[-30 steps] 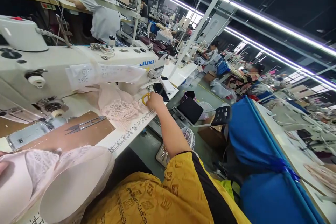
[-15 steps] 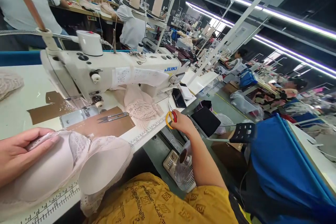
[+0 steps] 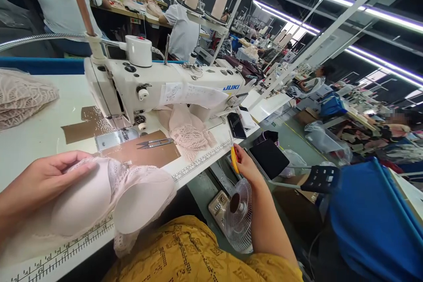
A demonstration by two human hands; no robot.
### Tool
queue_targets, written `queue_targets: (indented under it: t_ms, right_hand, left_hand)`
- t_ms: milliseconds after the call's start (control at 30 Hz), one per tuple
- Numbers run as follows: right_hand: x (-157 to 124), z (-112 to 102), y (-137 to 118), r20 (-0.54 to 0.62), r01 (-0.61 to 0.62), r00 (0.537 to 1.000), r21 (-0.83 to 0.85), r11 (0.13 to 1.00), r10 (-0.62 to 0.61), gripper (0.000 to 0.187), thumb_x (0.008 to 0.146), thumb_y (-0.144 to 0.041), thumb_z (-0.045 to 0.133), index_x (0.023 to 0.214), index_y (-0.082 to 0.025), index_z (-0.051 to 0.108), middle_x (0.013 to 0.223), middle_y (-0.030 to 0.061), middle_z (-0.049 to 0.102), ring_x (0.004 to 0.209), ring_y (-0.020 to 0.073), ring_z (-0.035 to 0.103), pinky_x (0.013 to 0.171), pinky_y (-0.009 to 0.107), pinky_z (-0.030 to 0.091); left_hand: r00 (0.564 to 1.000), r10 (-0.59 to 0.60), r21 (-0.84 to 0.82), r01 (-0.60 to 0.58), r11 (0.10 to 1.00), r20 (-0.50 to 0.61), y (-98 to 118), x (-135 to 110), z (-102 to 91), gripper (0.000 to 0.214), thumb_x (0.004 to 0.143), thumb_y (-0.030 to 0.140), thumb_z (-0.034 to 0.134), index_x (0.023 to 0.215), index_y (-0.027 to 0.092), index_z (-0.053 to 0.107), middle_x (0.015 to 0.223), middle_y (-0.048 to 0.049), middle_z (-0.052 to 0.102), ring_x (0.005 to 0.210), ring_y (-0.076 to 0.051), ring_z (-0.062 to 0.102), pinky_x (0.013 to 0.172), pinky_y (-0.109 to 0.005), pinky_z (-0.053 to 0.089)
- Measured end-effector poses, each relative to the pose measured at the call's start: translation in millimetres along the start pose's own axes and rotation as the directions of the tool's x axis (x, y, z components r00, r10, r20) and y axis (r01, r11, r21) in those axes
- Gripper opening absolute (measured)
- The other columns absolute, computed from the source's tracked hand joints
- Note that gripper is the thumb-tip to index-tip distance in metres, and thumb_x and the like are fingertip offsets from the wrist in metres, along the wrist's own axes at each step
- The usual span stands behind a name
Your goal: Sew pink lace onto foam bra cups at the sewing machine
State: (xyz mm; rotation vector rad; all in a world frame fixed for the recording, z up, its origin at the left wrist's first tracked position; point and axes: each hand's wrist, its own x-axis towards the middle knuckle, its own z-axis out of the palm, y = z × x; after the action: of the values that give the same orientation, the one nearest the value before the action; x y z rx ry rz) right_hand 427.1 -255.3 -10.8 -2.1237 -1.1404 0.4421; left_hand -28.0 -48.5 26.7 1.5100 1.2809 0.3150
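Observation:
My left hand [image 3: 46, 176] rests on a pale pink lace bra [image 3: 109, 198] at the front edge of the sewing table [image 3: 39, 136], fingers curled over one cup. My right hand [image 3: 246, 165] is off the table's right edge, closed on yellow-handled scissors [image 3: 234, 156] with the blades pointing up. A white JUKI sewing machine [image 3: 165, 86] stands behind, with pink lace fabric [image 3: 188, 130] lying under its arm. Small metal thread snips [image 3: 154, 143] lie on a brown sheet [image 3: 142, 152] in front of the machine.
A black phone [image 3: 236, 124] lies at the table's right end. A small fan [image 3: 239, 216] and a control box sit below the table. Lace pieces [image 3: 23, 97] are piled at far left. A blue bin [image 3: 373, 224] stands at right. Other people work at benches behind.
My right hand has come back from the machine's head toward me, with the scissors in it. The camera has swung left, bringing my left hand on the bra into view.

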Motion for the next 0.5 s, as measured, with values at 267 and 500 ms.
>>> queue_targets:
  t_ms: [267,500]
  right_hand:
    - [-9,1,-3,-0.007,-0.012,1.0,0.032,0.999,0.012,0.057,0.073,-0.039,0.072,0.124,-0.021,0.056,0.11,0.0085,0.068,0.103,0.0245,0.064,0.097,0.042,0.047]
    - [-6,33,-72,0.096,0.38,0.914,0.133,0.915,-0.394,0.045,0.08,-0.028,0.066,0.125,-0.023,0.059,0.097,0.0039,0.067,0.079,0.0156,0.061,0.074,0.029,0.052]
  left_hand:
    - [0.998,-0.066,-0.007,0.066,0.998,-0.011,6,0,-0.9,0.055,0.07,0.075,0.061,0.092,0.025,0.063,0.071,0.0052,0.069,0.059,-0.019,0.062,0.049,-0.023,0.048]
    - [0.998,-0.04,-0.118,0.044,0.992,0.039,19,-10,6.7,0.058,0.063,0.077,0.064,0.083,0.023,0.061,0.064,0.0026,0.064,0.054,-0.018,0.058,0.045,-0.023,0.042]
